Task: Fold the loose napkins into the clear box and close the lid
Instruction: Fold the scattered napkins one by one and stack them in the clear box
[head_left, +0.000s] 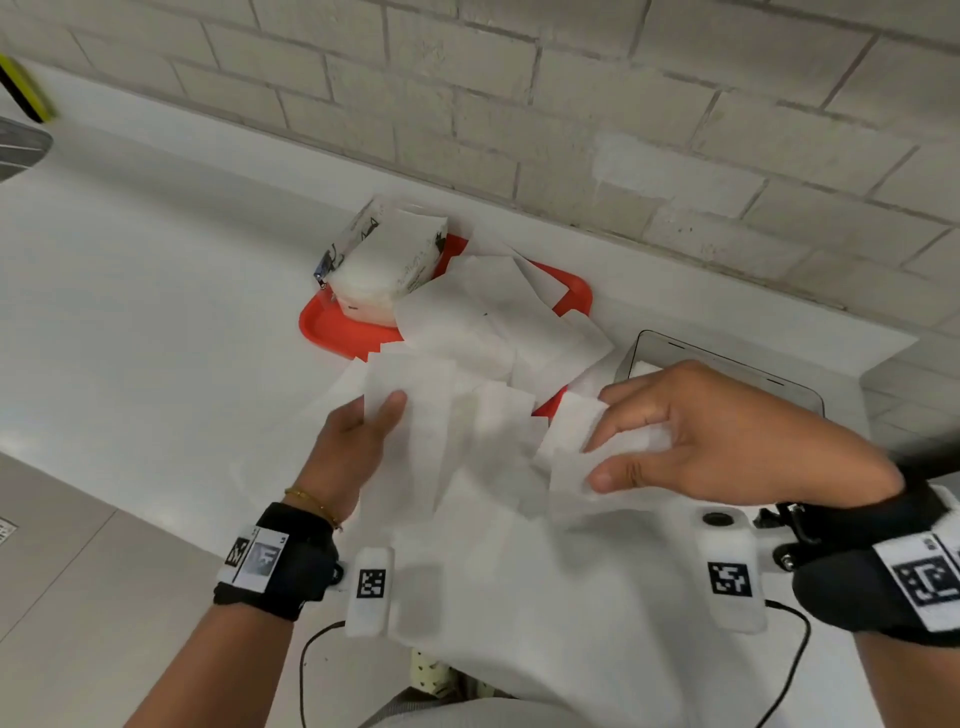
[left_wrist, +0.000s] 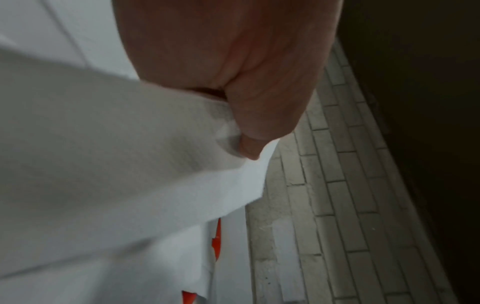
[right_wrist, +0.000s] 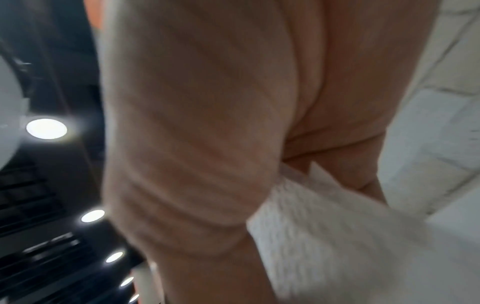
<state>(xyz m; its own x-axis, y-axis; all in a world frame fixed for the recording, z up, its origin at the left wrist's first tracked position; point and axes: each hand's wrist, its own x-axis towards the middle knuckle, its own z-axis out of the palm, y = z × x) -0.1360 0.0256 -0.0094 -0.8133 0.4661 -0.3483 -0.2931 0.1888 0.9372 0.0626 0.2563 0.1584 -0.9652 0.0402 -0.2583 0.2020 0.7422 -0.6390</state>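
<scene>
Both hands hold a white napkin (head_left: 498, 519) up in the air over the white counter, and it hangs down toward me. My left hand (head_left: 363, 431) pinches its upper left edge with the thumb on top; the left wrist view shows that pinch on the napkin (left_wrist: 130, 164). My right hand (head_left: 675, 441) pinches the upper right corner, seen close as a napkin (right_wrist: 324, 226) in the right wrist view. More loose napkins (head_left: 498, 317) lie piled on a red tray (head_left: 332, 327). The clear box (head_left: 727, 364) sits behind my right hand, mostly hidden.
A wrapped tissue pack (head_left: 384, 260) stands on the tray's far left corner. The brick wall (head_left: 623, 130) runs behind the counter (head_left: 156, 286). A grey object (head_left: 21, 150) and a yellow-green one (head_left: 26, 88) sit at the far left edge.
</scene>
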